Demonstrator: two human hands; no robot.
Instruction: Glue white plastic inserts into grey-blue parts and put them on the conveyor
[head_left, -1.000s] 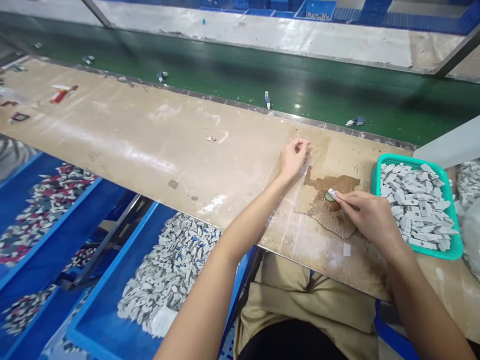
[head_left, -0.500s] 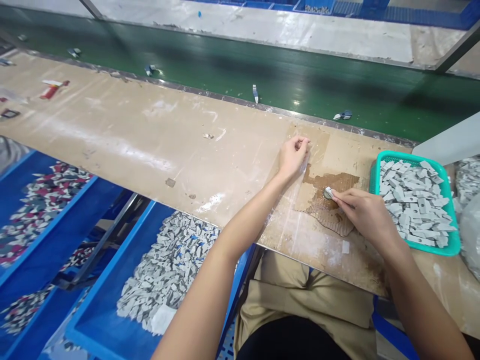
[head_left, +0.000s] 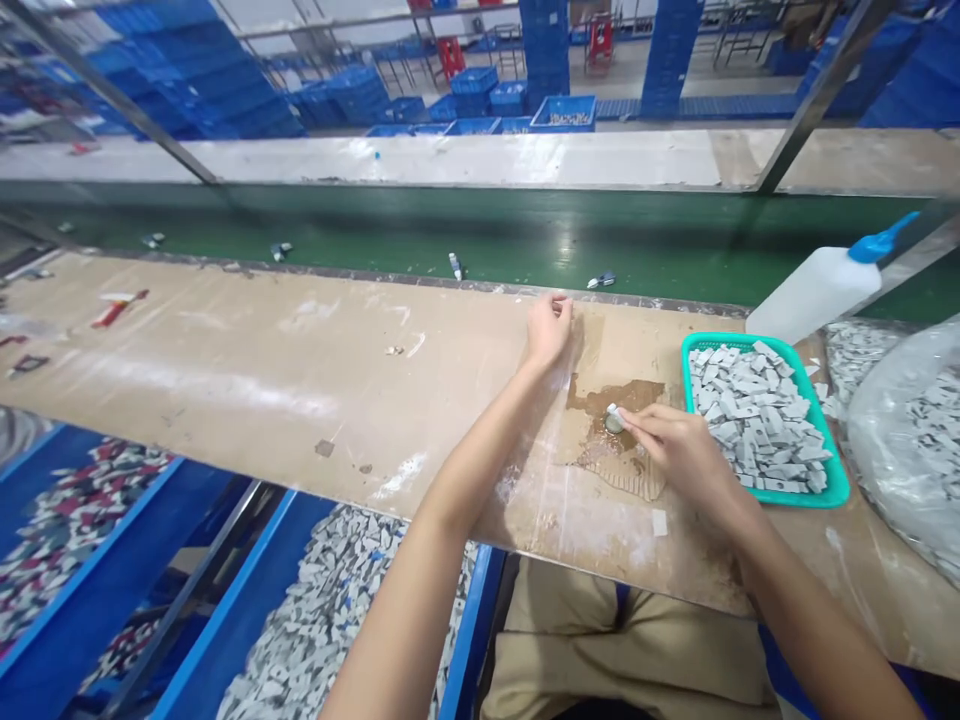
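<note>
My right hand [head_left: 675,448] pinches a small grey piece [head_left: 613,411] and presses its tip against a round spot [head_left: 614,424] on a stained brown cardboard patch [head_left: 622,440] on the workbench [head_left: 300,380]. My left hand [head_left: 549,330] rests closed on the bench just left of the patch, near the far edge; what its fingers hold is hidden. A teal basket [head_left: 825,490] heaped with several grey pieces stands right of my right hand.
A white squeeze bottle with a blue cap [head_left: 817,285] lies behind the basket. A clear bag of grey pieces [head_left: 900,430] sits at the far right. The green conveyor belt [head_left: 450,230] carries small parts. Blue bins of pieces [head_left: 315,640] stand below the bench.
The camera has tilted up, showing the far hall and the bottle. Both hands stay at the same places on the bench.
</note>
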